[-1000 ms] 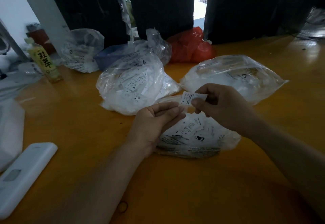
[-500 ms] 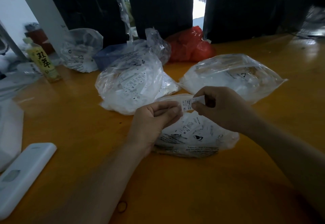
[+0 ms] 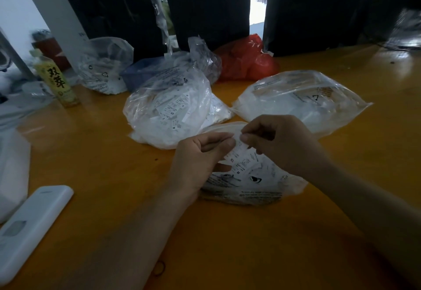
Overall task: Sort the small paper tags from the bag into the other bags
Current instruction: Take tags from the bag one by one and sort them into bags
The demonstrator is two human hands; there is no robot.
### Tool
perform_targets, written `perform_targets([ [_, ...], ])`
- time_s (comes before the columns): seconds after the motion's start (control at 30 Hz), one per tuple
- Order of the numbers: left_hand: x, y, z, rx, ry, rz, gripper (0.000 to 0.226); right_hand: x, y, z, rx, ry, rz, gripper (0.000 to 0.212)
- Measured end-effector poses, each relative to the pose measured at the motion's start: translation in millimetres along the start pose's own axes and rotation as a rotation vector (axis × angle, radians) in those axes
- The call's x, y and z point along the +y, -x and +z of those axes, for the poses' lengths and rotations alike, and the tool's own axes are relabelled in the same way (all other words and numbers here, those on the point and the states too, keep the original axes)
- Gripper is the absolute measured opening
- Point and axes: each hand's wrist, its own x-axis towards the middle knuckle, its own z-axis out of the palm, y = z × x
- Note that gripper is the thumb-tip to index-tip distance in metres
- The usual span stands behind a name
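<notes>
Bottle (image 3: 55, 82) label: "双萃"; tags in middle bag (image 3: 168, 112): "XS", "S", "M"; near bag (image 3: 250, 175) tags: "XL", "M".

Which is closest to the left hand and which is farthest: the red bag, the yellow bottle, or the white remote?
From the left hand, in the head view:
1. White remote, near the front left edge of the table, and yellow bottle, at the back left. These two are too close to call.
2. Red bag, at the back, to the right of the hand, looks a little farther.
</notes>
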Motion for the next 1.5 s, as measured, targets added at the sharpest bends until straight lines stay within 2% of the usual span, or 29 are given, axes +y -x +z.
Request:
perform_targets([
  [0.13,2,-1,1,0.059,0.103,-0.051,0.008,-5,2,4,0.045,0.02,-0.037,0.02],
  [0.27,1,-3,1,0.08,0.155,-0.069,0.023,-9,5,8,0.023,0.036,-0.072,0.013],
  [0.4,0,-3,0,0.049,0.147,-0.058,0.027,-8,3,6,0.049,0.018,-0.07,0.008],
  [0.57,4,-4,-4,0.052,-0.139,0.168,0.028,-2,-3,-4,0.137,-0.092,-0.008,0.011],
  [0.67,13,-9,-16,0.186,-0.312,0.368,0.032,7,-9,-12,0.206,-0.063,0.01,0.008],
  [0.73,22,-18,-33,0.365,-0.443,0.479,0.033,17,-16,-21,0.304,0.044,0.031,0.007],
  [0.8,31,-32,-55,0.582,-0.539,0.499,0.03,30,-22,-32,0.387,0.158,0.073,0.011],
  [0.87,36,-47,-74,0.7,-0.62,0.43,0.027,44,-26,-39,0.428,0.228,0.118,0.014],
  [0.93,33,-62,-83,0.624,-0.808,0.349,0.028,55,-26,-41,0.435,0.267,0.132,0.014],
  [1.03,28,-78,-73,0.375,-1.061,0.238,0.028,64,-27,-39,0.422,0.297,0.147,0.013],
  [1.13,32,-92,-60,0.175,-1.142,0.207,0.037,66,-27,-34,0.393,0.295,0.124,0.011],
  [1.2,36,-101,-58,0.103,-1.193,0.148,0.043,66,-26,-32,0.376,0.297,0.102,0.008],
  [1.27,36,-102,-60,0.131,-1.259,0.167,0.046,65,-25,-31,0.355,0.29,0.091,0.008],
  [1.37,36,-88,-66,0.395,-1.201,0.462,0.042,64,-26,-31,0.353,0.281,0.096,0.01],
  [1.4,35,-83,-68,0.435,-1.179,0.545,0.036,64,-26,-31,0.353,0.282,0.098,0.011],
  [1.43,34,-80,-70,0.401,-1.189,0.561,0.028,64,-26,-31,0.349,0.286,0.102,0.012],
  [1.5,31,-78,-70,0.185,-1.291,0.416,0.02,65,-26,-29,0.332,0.291,0.118,0.012],
])
